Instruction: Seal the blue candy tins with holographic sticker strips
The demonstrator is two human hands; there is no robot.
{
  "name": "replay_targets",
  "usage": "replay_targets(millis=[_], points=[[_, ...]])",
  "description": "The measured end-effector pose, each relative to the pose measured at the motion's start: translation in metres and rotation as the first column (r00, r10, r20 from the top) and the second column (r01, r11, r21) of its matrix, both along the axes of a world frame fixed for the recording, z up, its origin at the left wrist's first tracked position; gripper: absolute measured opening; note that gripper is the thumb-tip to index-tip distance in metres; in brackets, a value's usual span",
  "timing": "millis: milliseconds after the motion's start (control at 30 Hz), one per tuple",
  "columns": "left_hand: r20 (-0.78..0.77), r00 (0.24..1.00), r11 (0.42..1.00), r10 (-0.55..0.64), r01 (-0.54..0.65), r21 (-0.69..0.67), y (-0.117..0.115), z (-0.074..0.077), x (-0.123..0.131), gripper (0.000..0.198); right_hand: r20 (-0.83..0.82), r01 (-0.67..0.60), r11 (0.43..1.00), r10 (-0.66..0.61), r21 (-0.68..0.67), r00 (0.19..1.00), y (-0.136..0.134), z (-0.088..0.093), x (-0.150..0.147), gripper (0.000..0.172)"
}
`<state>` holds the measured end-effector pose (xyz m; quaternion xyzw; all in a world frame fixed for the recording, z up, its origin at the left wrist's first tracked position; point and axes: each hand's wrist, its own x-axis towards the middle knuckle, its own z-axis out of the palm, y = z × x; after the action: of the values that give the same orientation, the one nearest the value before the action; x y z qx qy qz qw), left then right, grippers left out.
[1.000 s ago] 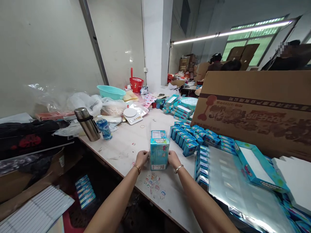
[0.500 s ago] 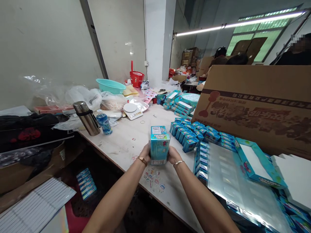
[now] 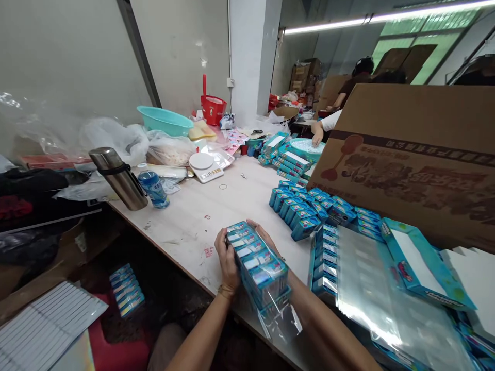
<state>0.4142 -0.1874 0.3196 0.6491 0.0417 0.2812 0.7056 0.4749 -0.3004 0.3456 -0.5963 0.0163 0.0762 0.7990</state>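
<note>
Between my two hands is a blue display box (image 3: 255, 255) filled with a row of small blue packs. It is tilted, its long side running toward me. Clear plastic film (image 3: 282, 322) covers it and hangs loose past the near end. My left hand (image 3: 229, 265) is closed on the left side, thumb along the edge. My right hand (image 3: 265, 237) grips the far right side, its lower part hidden behind the box. Several small blue packs (image 3: 297, 208) stand in rows just beyond, to the right.
Clear plastic sleeves (image 3: 371, 278) lie over blue boxes at the right, beside a blue tray (image 3: 415, 257). A large carton (image 3: 410, 154) stands behind. A steel flask (image 3: 118, 178), a water bottle (image 3: 153, 189) and a scale (image 3: 204, 167) sit at the left. A co-worker's hand (image 3: 317, 134) reaches into a basin.
The box has come nearer and tipped over from upright, so its row of packs and the loose film now show. A co-worker's hand has appeared at the basin.
</note>
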Motion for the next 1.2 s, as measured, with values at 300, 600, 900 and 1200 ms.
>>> replay_targets(millis=[300, 600, 900, 1200], points=[[-0.113, 0.991, 0.990, 0.068, -0.081, -0.116, 0.001, 0.000, -0.006, 0.063, 0.007, -0.027, 1.000, 0.027, 0.011, 1.000, 0.000, -0.004, -0.025, 0.044], [-0.279, 0.953, 0.961, 0.113, -0.177, -0.213, 0.004, 0.015, 0.015, 0.074, -0.027, -0.069, 0.998, 0.069, 0.002, 0.997, 0.009, -0.016, -0.007, 0.049], [-0.248, 0.937, 0.954, -0.246, 0.190, -0.231, 0.034, 0.023, 0.024, 0.075, 0.002, -0.017, 0.993, 0.018, -0.114, 1.000, -0.038, -0.007, -0.038, 0.063], [-0.604, 0.502, 0.678, -0.619, 0.730, -0.088, 0.066, 0.071, 0.063, 0.040, 0.006, 0.199, 0.845, -0.225, -0.496, 0.974, -0.082, -0.005, -0.262, 0.047]])
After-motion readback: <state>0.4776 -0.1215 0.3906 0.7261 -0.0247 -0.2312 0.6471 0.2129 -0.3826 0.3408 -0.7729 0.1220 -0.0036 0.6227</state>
